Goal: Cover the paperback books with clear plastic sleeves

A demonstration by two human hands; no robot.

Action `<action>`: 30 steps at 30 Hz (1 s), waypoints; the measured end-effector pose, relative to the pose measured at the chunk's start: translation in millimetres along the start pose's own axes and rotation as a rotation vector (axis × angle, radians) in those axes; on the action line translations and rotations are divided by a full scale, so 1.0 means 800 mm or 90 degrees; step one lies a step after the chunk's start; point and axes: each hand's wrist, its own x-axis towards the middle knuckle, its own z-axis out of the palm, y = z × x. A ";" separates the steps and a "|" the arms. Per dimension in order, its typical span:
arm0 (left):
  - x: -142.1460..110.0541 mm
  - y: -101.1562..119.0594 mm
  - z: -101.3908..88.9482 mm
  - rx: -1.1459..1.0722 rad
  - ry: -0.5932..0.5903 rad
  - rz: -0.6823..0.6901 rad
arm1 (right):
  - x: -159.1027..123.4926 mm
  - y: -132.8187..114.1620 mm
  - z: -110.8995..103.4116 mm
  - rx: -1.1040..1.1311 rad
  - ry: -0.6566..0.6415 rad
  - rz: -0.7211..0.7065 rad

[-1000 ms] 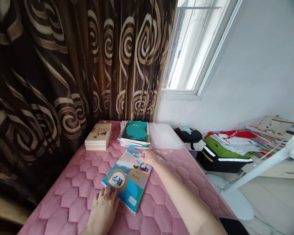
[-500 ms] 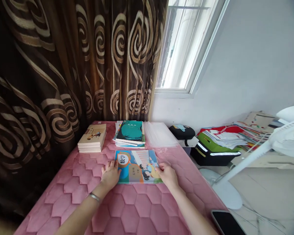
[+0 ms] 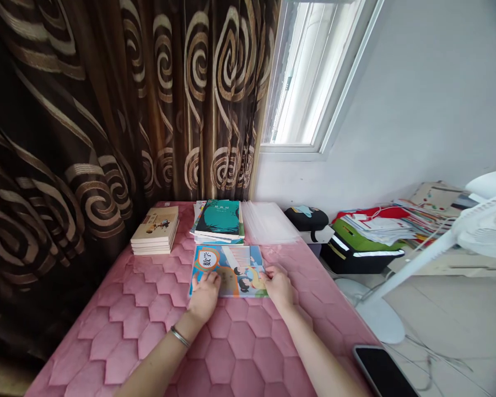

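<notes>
A blue math textbook with cartoon children on its cover lies flat on the pink quilted surface in front of me. My left hand rests on the cover's lower left part, its fingers stretched out. At the right edge, my right hand grips the book with thumb and fingers pinched together. Just behind the textbook is a stack of books topped by a teal book. To the right of that stack lie clear plastic book covers.
A stack of tan books stands at the back left. A phone lies at the front right edge. Beyond the right edge are a white fan, a black case and a green-and-black box. A patterned curtain hangs behind.
My left hand has moved right from the book's left edge onto its cover. My right hand stays at the right edge. The view has shifted slightly.
</notes>
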 end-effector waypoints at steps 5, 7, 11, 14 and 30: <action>-0.015 0.032 0.007 -0.119 0.025 0.044 | -0.001 -0.005 -0.006 -0.013 0.004 -0.015; -0.019 0.035 0.012 -0.126 0.049 0.042 | -0.013 -0.015 -0.010 -0.041 0.036 -0.042; -0.017 0.033 0.019 -0.133 0.068 0.024 | -0.055 -0.048 -0.004 -0.136 0.045 -0.266; -0.015 0.030 0.021 -0.144 0.077 0.009 | -0.081 -0.066 0.012 -0.103 -0.046 -0.382; -0.050 -0.071 -0.003 -0.128 0.069 -0.021 | -0.053 0.047 -0.026 -0.029 0.016 -0.330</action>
